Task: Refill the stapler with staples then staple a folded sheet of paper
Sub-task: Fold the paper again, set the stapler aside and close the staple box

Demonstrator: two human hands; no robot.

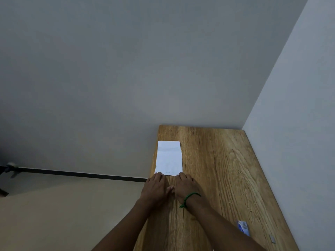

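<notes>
A white sheet of paper [169, 158] lies flat near the far left edge of the wooden table [217, 169]. My left hand [155, 187] and my right hand [186, 187] rest palm down side by side at the sheet's near edge, fingertips touching the paper's near corners. A green cord bracelet circles my right wrist. A small blue and white staple box [243, 227] lies at the table's near right, with a small grey strip of staples [272, 239] beside it. No stapler is visible.
Grey walls stand behind the table and along its right side. The table's left edge drops to a beige floor with a dark baseboard [72, 173]. A blurred dark object sits at the far left [10, 168].
</notes>
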